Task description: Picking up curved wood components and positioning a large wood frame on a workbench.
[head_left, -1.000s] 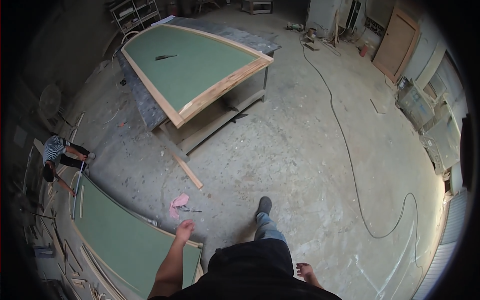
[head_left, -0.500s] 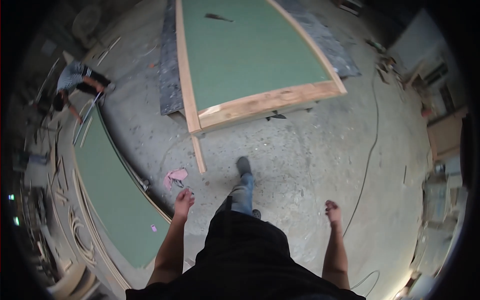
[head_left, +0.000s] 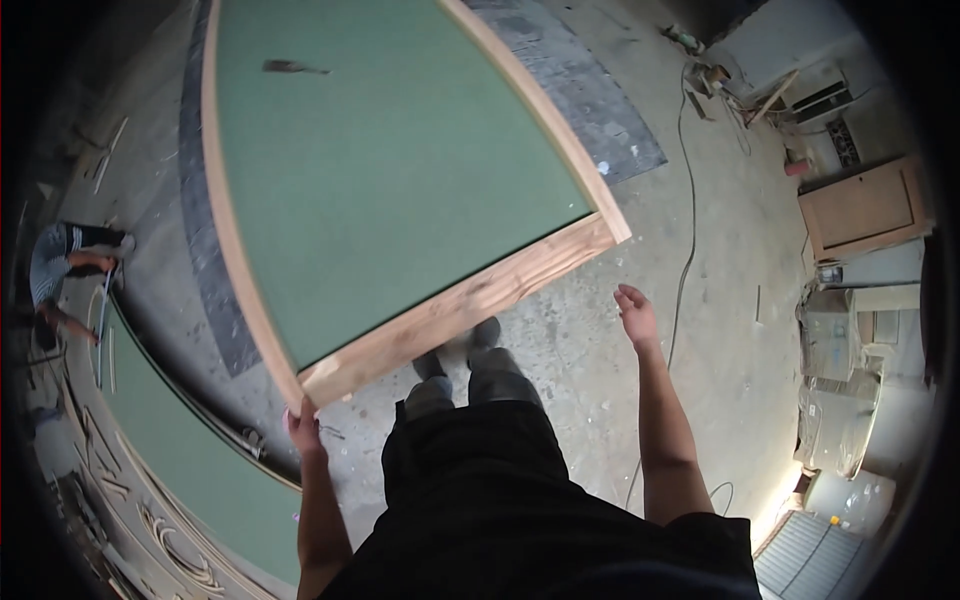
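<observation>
Directly ahead, framed panel (head_left: 400,190) touches left hand (head_left: 303,430), grip unclear; right hand (head_left: 637,315) nearby, unclenched.

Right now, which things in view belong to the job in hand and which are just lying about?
Likely in the job:
- wooden frame, left hand at its near corner
- green panel inside it

Likely lying about:
- dark cable, right of it
- brown door, farther right

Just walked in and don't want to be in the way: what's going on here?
A person stands at the near end of a wood-framed green panel. The left hand is at its near left corner, apparently touching it; the right hand is clear of the frame. A dark tool lies on the panel. Leftward, a co-worker bends over another green panel.
</observation>
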